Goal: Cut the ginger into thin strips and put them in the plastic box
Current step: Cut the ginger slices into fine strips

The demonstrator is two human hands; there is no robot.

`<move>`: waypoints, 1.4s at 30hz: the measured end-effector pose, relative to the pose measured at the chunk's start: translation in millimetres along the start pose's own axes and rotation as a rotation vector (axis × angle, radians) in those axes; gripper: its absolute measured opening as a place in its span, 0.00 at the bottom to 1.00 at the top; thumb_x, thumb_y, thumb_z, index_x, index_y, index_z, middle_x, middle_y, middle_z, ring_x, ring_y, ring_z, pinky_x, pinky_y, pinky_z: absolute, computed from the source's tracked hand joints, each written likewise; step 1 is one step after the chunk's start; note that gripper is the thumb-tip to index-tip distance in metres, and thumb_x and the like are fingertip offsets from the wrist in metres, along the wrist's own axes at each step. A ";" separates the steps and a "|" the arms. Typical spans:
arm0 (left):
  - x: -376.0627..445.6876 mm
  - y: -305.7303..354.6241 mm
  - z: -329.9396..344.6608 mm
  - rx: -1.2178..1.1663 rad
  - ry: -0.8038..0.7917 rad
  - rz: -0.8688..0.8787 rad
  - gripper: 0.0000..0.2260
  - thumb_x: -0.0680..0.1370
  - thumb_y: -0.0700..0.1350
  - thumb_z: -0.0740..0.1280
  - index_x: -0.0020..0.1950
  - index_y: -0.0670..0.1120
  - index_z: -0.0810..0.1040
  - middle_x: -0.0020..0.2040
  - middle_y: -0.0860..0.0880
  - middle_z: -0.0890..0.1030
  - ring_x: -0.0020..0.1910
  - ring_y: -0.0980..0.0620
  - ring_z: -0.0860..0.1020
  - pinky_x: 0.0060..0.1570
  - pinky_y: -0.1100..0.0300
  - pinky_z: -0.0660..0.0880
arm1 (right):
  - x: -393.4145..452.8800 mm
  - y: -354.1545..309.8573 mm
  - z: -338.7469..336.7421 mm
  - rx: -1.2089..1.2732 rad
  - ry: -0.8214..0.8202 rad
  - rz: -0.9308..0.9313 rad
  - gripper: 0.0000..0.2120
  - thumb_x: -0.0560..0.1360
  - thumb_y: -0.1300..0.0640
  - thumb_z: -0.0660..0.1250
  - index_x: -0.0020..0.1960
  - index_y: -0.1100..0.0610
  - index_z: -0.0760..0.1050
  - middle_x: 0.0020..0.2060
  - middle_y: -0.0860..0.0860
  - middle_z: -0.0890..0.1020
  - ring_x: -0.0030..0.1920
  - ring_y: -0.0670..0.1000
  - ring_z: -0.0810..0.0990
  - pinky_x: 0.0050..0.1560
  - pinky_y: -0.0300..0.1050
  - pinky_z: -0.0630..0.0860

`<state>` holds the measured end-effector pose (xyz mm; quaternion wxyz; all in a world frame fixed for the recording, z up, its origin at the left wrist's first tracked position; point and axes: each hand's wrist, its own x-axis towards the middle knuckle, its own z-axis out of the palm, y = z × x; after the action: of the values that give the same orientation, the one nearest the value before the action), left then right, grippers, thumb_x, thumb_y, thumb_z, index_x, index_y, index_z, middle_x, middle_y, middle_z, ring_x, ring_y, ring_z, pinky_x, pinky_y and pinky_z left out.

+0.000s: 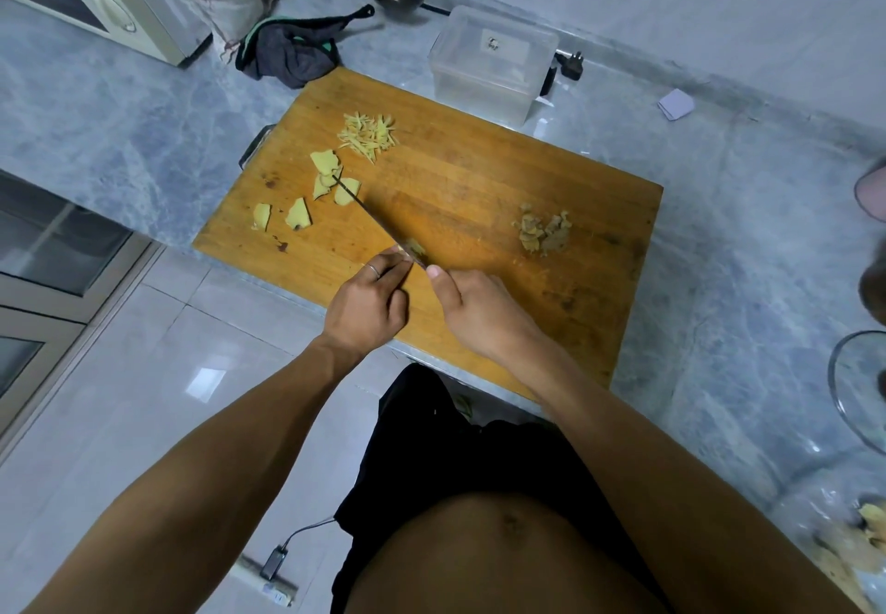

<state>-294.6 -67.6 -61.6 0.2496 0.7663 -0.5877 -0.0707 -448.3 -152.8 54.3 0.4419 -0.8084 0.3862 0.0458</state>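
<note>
My right hand [479, 306] is wrapped around the handle of the knife [378, 222], thumb laid forward along it, with the blade running edge-on away from me across the cutting board [479, 172] toward the ginger slices [326, 181]. My left hand [369, 301] has its fingers curled down at the heel of the blade, pinching a small ginger piece [413, 247]; the exact fingertip contact is hard to make out there. A pile of finished strips [367, 133] lies near the far edge of the board, just short of the plastic box [489, 62], which stands open on the bench [719, 229], touching the board's far edge. A heap of brownish peelings [542, 232] sits well apart on the right. Handling judgement: the slices are light, stiff and brittle, and probably damp enough to slide, so hold each flat under bent fingertips, knuckles toward the blade. The strips are thin and scatter easily; gather them by scooping against the flat of the blade rather than pinching singly.
</note>
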 end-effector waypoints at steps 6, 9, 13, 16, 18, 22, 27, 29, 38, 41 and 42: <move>0.5 2.4 -2.4 -0.011 0.009 0.015 0.20 0.76 0.43 0.56 0.59 0.37 0.81 0.60 0.39 0.80 0.57 0.41 0.80 0.42 0.53 0.80 | -4.3 0.0 -9.2 -0.018 -0.048 0.002 0.24 0.87 0.47 0.49 0.33 0.53 0.60 0.29 0.50 0.64 0.31 0.47 0.61 0.36 0.48 0.56; 0.4 1.1 -3.1 -0.017 0.028 0.022 0.20 0.75 0.42 0.56 0.59 0.36 0.82 0.60 0.39 0.80 0.57 0.41 0.80 0.43 0.53 0.80 | -2.8 -1.9 -10.5 -0.023 -0.050 -0.011 0.25 0.86 0.47 0.49 0.33 0.54 0.60 0.28 0.52 0.65 0.30 0.49 0.63 0.31 0.50 0.57; 0.5 0.0 -0.9 -0.048 0.035 0.005 0.20 0.75 0.42 0.57 0.59 0.37 0.82 0.60 0.40 0.80 0.60 0.44 0.78 0.44 0.52 0.80 | -2.3 -0.6 -10.5 -0.037 -0.046 -0.010 0.25 0.86 0.47 0.49 0.33 0.55 0.59 0.28 0.52 0.65 0.30 0.49 0.62 0.31 0.49 0.56; 0.6 -1.2 -0.2 -0.057 0.043 0.003 0.19 0.75 0.42 0.57 0.58 0.37 0.82 0.59 0.40 0.81 0.60 0.44 0.78 0.44 0.51 0.80 | -1.6 -1.0 -10.4 -0.052 -0.049 -0.008 0.25 0.86 0.46 0.48 0.33 0.56 0.59 0.28 0.52 0.65 0.30 0.49 0.63 0.31 0.49 0.57; 0.7 -1.0 0.2 -0.055 0.049 0.007 0.19 0.75 0.42 0.57 0.58 0.37 0.82 0.59 0.40 0.81 0.60 0.44 0.78 0.43 0.52 0.80 | -1.2 -1.0 -11.2 -0.052 -0.048 -0.007 0.25 0.86 0.46 0.48 0.33 0.56 0.60 0.28 0.52 0.66 0.30 0.49 0.64 0.32 0.49 0.57; 0.5 0.6 0.0 -0.057 0.055 -0.001 0.19 0.74 0.42 0.57 0.58 0.36 0.82 0.59 0.40 0.81 0.60 0.44 0.79 0.46 0.53 0.80 | -0.3 0.0 -10.8 -0.047 -0.051 -0.005 0.25 0.86 0.45 0.48 0.33 0.56 0.60 0.29 0.52 0.66 0.30 0.50 0.64 0.34 0.49 0.59; 0.5 -3.0 2.0 -0.064 0.061 0.017 0.19 0.74 0.41 0.57 0.58 0.36 0.82 0.59 0.40 0.81 0.62 0.46 0.77 0.50 0.53 0.79 | 1.7 1.5 -11.9 -0.038 -0.053 0.001 0.25 0.86 0.45 0.49 0.33 0.56 0.60 0.28 0.52 0.66 0.30 0.50 0.64 0.35 0.49 0.58; 0.8 -3.7 3.0 -0.060 0.063 0.030 0.19 0.74 0.41 0.57 0.59 0.36 0.82 0.60 0.39 0.81 0.63 0.46 0.76 0.52 0.54 0.78 | 1.8 3.0 -14.0 -0.036 -0.052 -0.004 0.25 0.86 0.46 0.49 0.33 0.56 0.60 0.28 0.52 0.66 0.30 0.50 0.64 0.35 0.49 0.58; -0.3 -6.2 7.5 -0.065 0.092 0.042 0.18 0.75 0.39 0.58 0.59 0.36 0.82 0.60 0.40 0.81 0.65 0.47 0.76 0.53 0.54 0.78 | 3.8 8.3 -14.4 0.002 -0.038 -0.010 0.25 0.86 0.45 0.49 0.33 0.56 0.59 0.30 0.54 0.65 0.33 0.54 0.66 0.36 0.49 0.58; 0.0 -6.5 7.9 -0.063 0.092 0.046 0.18 0.75 0.39 0.59 0.59 0.36 0.82 0.59 0.40 0.81 0.64 0.46 0.77 0.52 0.53 0.79 | 3.7 9.5 -13.6 0.012 -0.038 -0.007 0.25 0.86 0.45 0.49 0.33 0.56 0.59 0.29 0.54 0.66 0.32 0.52 0.65 0.36 0.49 0.58; 0.2 -6.3 8.3 -0.062 0.094 0.045 0.18 0.74 0.39 0.59 0.59 0.36 0.82 0.59 0.40 0.81 0.64 0.46 0.77 0.52 0.53 0.80 | 3.3 10.2 -13.5 0.014 -0.035 -0.008 0.25 0.86 0.46 0.49 0.33 0.56 0.60 0.29 0.53 0.66 0.31 0.52 0.65 0.36 0.49 0.59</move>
<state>-292.4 -69.1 -71.7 0.3019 0.7474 -0.5899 -0.0471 -456.4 -168.0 54.2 0.4543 -0.8060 0.3754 0.0555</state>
